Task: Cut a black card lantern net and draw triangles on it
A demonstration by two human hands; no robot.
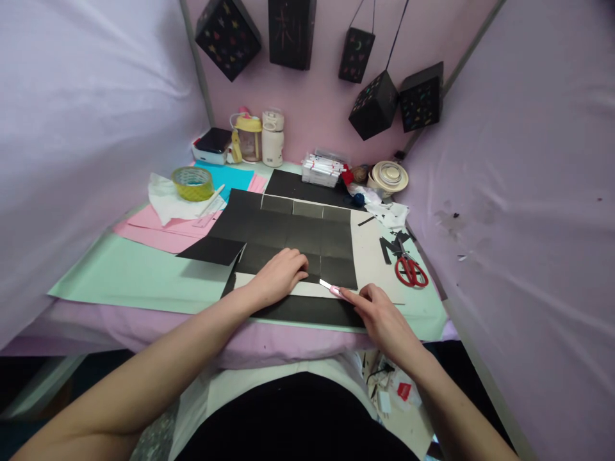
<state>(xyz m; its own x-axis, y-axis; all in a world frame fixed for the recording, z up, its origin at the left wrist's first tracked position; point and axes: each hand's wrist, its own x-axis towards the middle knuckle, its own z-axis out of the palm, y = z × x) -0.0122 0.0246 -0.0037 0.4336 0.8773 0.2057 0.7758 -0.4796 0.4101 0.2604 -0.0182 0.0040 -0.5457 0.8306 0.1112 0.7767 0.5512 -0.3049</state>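
A black creased paper sheet (293,234) lies on a white board (372,256) in the middle of the table. My left hand (278,274) presses down on the paper's near edge, fingers curled and together. My right hand (379,314) grips a small pink craft knife (331,288), its blade tip touching the near right part of the black paper. A second black strip (307,310) lies under both hands at the table's front edge.
Red-handled scissors (410,270) and black scraps lie right of the board. A roll of yellow tape (193,183), pink and blue papers, bottles (259,137), a marker box (324,169) and a round tin (389,176) stand further back. Black paper lanterns (375,105) hang on the wall.
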